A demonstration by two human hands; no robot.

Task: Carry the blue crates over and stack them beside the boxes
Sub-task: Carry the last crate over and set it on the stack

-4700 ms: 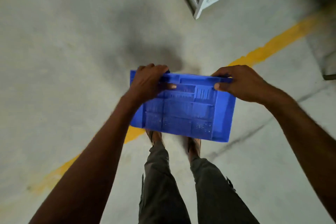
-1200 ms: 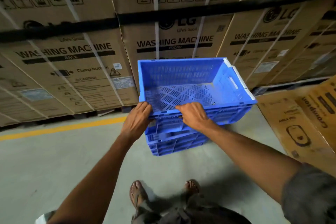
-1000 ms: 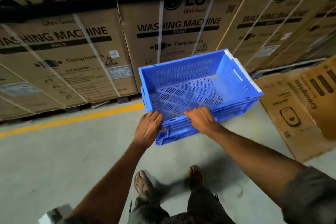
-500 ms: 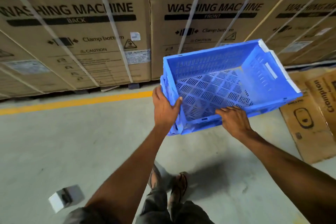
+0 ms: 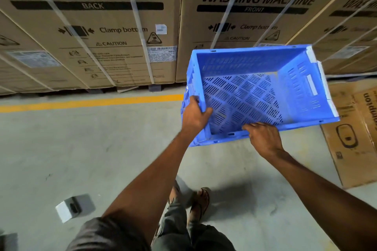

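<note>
Item: blue perforated plastic crate (image 5: 255,96), empty, tilted with its open top toward the wearer, close in front of the strapped brown washing-machine cartons (image 5: 91,26)

Change: left hand (image 5: 194,115) has shifted from the near rim to the left end wall and grips it, thumb inside; right hand (image 5: 263,136) grips the near long rim

Both arms reach forward

Status: apparently being turned for placing, not yet stacked

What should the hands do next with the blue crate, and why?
Probably lower the blue slotted plastic crate onto the grey concrete floor. The left hand and right hand both hold its rim, it hangs tilted, and the brown cardboard washing machine boxes stand right behind it.
</note>
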